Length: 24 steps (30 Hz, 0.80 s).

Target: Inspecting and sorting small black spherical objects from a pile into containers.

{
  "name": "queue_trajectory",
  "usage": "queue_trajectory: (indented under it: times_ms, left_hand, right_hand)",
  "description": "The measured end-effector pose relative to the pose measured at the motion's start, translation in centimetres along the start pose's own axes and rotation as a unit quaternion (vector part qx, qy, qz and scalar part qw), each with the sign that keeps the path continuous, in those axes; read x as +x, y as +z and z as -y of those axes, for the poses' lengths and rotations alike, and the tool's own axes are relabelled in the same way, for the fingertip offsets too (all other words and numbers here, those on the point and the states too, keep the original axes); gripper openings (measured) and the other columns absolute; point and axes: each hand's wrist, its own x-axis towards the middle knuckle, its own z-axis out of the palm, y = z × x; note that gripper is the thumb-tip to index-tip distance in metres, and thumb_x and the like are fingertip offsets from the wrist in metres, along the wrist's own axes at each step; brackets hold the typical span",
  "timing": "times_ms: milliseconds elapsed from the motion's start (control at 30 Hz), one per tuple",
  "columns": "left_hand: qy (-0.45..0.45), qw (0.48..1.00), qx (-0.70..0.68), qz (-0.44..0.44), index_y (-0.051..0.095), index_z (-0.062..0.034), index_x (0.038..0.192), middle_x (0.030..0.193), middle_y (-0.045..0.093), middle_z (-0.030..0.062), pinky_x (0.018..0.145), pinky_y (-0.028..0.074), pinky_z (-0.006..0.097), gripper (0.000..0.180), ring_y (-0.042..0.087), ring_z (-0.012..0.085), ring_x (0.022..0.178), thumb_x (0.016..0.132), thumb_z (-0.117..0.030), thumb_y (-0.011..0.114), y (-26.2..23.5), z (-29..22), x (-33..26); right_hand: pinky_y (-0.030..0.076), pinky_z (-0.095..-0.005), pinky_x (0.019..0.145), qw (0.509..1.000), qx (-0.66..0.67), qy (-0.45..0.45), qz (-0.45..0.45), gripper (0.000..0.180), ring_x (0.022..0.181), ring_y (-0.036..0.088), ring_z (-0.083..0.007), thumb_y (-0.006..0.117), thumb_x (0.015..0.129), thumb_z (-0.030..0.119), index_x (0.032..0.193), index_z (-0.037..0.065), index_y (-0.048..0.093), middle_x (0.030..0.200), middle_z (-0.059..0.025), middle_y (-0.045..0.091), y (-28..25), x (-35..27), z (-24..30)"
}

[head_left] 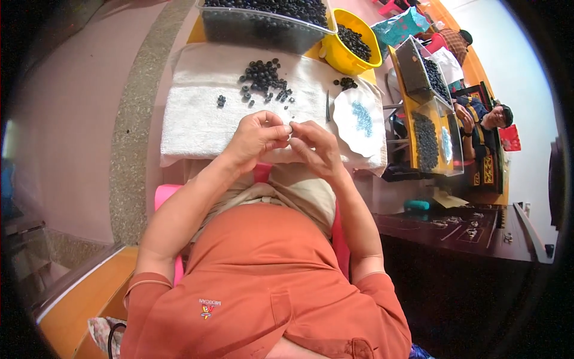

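- Shirt [257, 281] nearest the lens, orange, with a short line of lettering and a small colourful emblem on its chest, both upside down from up here!
- More writing over on the right: gold characters on a black panel [487, 170], small and tilted.
- Now the hands, meeting over the near part of the white cloth [197, 122]. Left hand [260, 139]: thumb and forefinger pinched together, other fingers curled, and they seem to have a tiny dark piece [291, 127].
- Right hand [317, 146], half curled, forefinger right up at that same spot, thumb a little lower; whether it grips too, I cannot tell.
- So the dark piece sits between the two hands' fingertips, just nearer the person than the loose pile [263, 76] of black pieces. Mostly hidden, so which way it points and where its long axis runs, cannot say.
- Thin dark tool [327, 106] to the right, lying lengthwise away from the person, just beside the white plate [350, 140] with its blue bits [362, 118].
- Beyond, at the cloth's far side: clear bin [263, 36] and yellow tub [341, 63], both holding black pieces!
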Motion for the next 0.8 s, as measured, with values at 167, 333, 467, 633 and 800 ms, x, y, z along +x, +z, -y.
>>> queue_trajectory:
  times_ms: [167,333,467,633,800]
  left_hand:
    - [0.012,1.000,0.003,0.010,0.059,-0.0048,0.092,0.089,0.064,0.0038,0.074,0.057,0.027,0.011,0.064,0.0119,0.077,0.088,-0.006,0.069,0.8,0.0,-0.2]
    - [0.025,1.000,-0.002,0.015,0.059,-0.0044,0.093,0.089,0.063,0.0028,0.073,0.057,0.027,0.011,0.063,0.0115,0.079,0.088,-0.005,0.069,0.8,0.0,-0.2]
    - [0.025,1.000,0.006,0.011,0.060,-0.0049,0.092,0.087,0.062,0.0020,0.072,0.057,0.026,0.010,0.062,0.0108,0.078,0.087,-0.004,0.069,0.6,-0.1,-0.2]
    - [0.027,1.000,0.007,-0.003,0.060,-0.0056,0.091,0.087,0.061,0.0014,0.071,0.056,0.026,0.011,0.061,0.0107,0.076,0.087,-0.004,0.069,0.8,-0.4,-0.4]
    - [0.017,1.000,0.010,-0.011,0.059,-0.0060,0.090,0.086,0.062,0.0018,0.070,0.057,0.026,0.012,0.062,0.0115,0.074,0.086,-0.005,0.071,0.7,-0.2,-0.1]
  right_hand:
    - [0.047,-0.0232,0.065,0.998,0.024,0.059,-0.016,0.018,0.074,0.060,-0.0110,0.066,0.089,0.004,0.106,-0.002,0.068,0.087,-0.0087,0.064,-1.3,2.6,-1.7]
    - [0.050,-0.0292,0.066,0.962,-0.271,0.016,-0.029,0.019,0.071,0.065,-0.0205,0.070,0.083,0.010,0.100,0.002,0.071,0.086,-0.0111,0.067,-1.3,6.0,-3.5]
    - [0.052,-0.0388,0.075,0.923,-0.377,0.069,-0.025,0.025,0.080,0.068,-0.0291,0.070,0.082,0.025,0.100,0.007,0.074,0.094,-0.0115,0.068,0.2,7.4,-3.2]
    - [0.052,-0.0408,0.079,0.923,-0.374,0.077,-0.043,0.024,0.086,0.067,-0.0316,0.068,0.083,0.027,0.098,0.009,0.074,0.098,-0.0114,0.067,0.8,7.9,-3.1]
    - [0.052,-0.0384,0.079,0.920,-0.382,0.073,-0.055,0.021,0.088,0.066,-0.0302,0.068,0.083,0.025,0.096,0.010,0.075,0.098,-0.0075,0.068,0.5,8.1,-3.8]
